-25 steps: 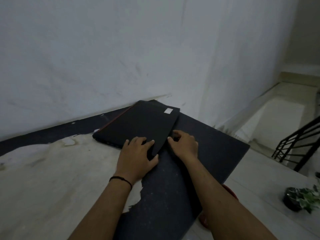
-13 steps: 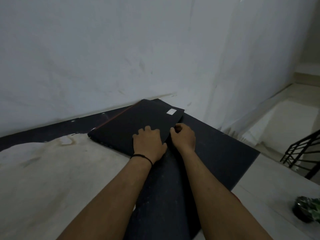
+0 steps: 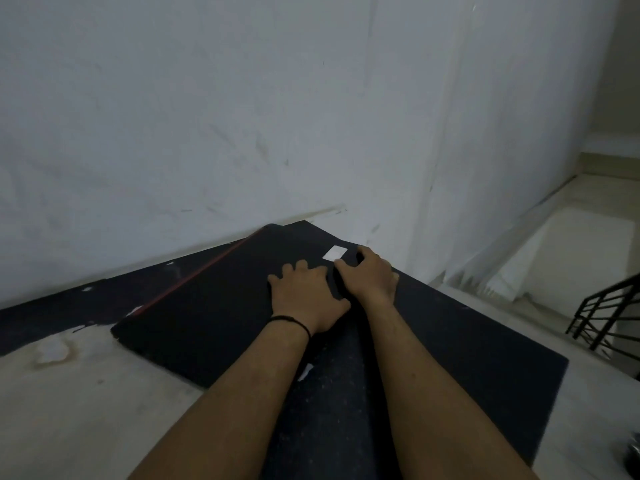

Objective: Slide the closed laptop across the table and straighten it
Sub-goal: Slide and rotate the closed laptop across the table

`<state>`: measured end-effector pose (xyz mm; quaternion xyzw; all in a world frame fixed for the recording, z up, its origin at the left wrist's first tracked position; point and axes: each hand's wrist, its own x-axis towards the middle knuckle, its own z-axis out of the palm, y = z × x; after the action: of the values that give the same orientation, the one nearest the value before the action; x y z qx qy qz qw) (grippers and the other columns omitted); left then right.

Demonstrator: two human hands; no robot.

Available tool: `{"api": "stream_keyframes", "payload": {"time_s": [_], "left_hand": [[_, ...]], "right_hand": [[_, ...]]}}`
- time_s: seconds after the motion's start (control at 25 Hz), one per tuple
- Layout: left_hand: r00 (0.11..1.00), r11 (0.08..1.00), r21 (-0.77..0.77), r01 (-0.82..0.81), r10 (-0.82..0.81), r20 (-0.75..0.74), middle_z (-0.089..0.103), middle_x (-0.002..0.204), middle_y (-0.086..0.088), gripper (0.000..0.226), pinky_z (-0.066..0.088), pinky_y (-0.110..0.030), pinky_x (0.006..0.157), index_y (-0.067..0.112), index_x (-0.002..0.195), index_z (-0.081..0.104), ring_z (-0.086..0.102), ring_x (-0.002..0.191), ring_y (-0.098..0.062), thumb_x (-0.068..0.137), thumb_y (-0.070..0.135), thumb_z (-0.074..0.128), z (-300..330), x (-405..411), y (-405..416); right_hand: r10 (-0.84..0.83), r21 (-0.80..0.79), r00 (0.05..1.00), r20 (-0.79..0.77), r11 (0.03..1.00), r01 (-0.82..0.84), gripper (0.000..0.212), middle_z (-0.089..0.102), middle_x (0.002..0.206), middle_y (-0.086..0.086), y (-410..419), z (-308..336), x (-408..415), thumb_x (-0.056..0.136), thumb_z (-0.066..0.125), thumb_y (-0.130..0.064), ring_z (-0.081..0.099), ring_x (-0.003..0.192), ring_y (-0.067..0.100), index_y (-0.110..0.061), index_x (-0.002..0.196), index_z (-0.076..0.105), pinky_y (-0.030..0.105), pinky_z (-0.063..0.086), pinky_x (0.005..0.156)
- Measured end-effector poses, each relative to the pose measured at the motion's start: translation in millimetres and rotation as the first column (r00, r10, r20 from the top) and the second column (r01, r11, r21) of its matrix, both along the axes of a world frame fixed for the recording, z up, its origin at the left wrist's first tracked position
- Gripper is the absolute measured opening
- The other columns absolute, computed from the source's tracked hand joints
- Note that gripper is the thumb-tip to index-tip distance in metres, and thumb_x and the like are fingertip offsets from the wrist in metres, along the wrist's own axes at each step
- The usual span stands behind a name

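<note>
**A:** Where is the laptop [image 3: 214,317] right now?

**B:** It lies closed and flat on the table [image 3: 69,410], its far corner close to the wall [image 3: 242,98], and it sits skewed, so none of its edges run along the wall. The red strip [image 3: 197,271] on its long side is turned toward the wall.

**A:** And your hands?

**B:** My left hand [image 3: 304,296] lies spread, palm down, on the lid. My right hand [image 3: 370,275] sits at the laptop's right edge, beside the white sticker [image 3: 335,252], fingers curled over that edge. Neither hand lifts anything; both just press on it.

**A:** Which step is this?

**B:** I judge I'm in the middle of the slide, with the straightening not yet done, since it's still crooked against the wall.

**A:** What does the next move call for?

**B:** Turning it until the red strip runs parallel to the wall, with steady downward pressure so it doesn't skid loose.

**A:** Any room?

**B:** Little toward the wall. There is open table on the laptop's left and near sides. On its right the dark mat [image 3: 467,358] ends at the table's edge, with a drop beyond, so I'd keep it away from there.
</note>
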<state>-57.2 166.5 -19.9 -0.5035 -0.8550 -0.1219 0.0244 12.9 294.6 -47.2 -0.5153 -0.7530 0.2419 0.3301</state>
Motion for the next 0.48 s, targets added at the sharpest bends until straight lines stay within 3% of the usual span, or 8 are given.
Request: {"api": "stream_keyframes", "payload": {"time_s": [0.16,0.32,0.48], "left_hand": [[1.0,0.999,0.042,0.015,-0.016,0.004,0.043,0.144,-0.007,0.072,0.023,-0.059,0.112,0.036,0.136,0.048,0.034,0.133,-0.031,0.072,0.069,0.05,-7.6,-6.2,1.3],[1.0,0.999,0.041,0.019,-0.02,0.0,0.042,0.145,-0.008,0.073,0.022,-0.06,0.112,0.035,0.14,0.045,0.034,0.134,-0.031,0.075,0.069,0.049,-5.0,-4.3,0.5],[0.997,0.998,-0.06,0.018,-0.022,-0.068,0.052,0.132,-0.01,0.063,0.037,-0.061,0.101,0.027,0.129,0.053,0.045,0.122,-0.035,0.078,0.064,0.052,3.8,4.5,-5.3]], "right_hand": [[0.038,-0.042,0.998,0.043,0.998,-0.036,0.073,0.057,0.137,0.0,25.6,8.5,-11.9,0.077,0.056,-0.058,0.045,0.129,0.023,-0.022,0.139,0.048,0.043,0.027,0.108],[0.079,-0.077,0.996,0.044,0.994,-0.076,0.078,0.054,0.142,-0.003,32.9,11.3,-13.9,0.074,0.058,-0.06,0.05,0.128,0.022,-0.025,0.142,0.047,0.042,0.027,0.109],[0.113,-0.088,0.982,-0.152,0.988,-0.128,0.059,0.064,0.122,-0.003,28.7,11.4,-1.7,0.073,0.071,-0.058,0.058,0.114,0.022,-0.029,0.123,0.061,0.041,0.041,0.102]]}}
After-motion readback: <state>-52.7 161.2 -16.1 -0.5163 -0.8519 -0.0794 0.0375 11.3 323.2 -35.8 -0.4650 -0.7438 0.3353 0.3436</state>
